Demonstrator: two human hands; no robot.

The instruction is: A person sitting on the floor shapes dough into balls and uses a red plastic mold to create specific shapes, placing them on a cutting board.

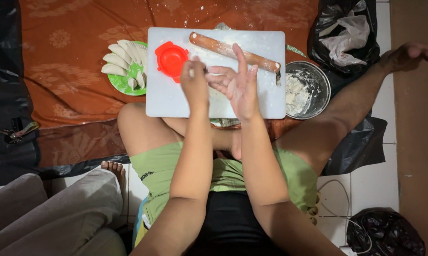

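The left hand is closed, maybe pinching 1 bit of dough, touching the open, empty right hand above the white board.

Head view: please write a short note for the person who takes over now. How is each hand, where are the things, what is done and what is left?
Left hand: raised over the white board, fingers closed; whether it pinches something is unclear.
Right hand: open, palm floury, facing the left hand, holding nothing.
Rolling pin: lying near the board's far edge, floured.
Red dumpling press: on the board's far left corner, untouched.
Metal bowl: right of the board, with flour or dough inside.
Done: several folded dumplings lie on the green plate, left of the board.
Left: no rolled dough is visible on the board; the bowl is not empty.
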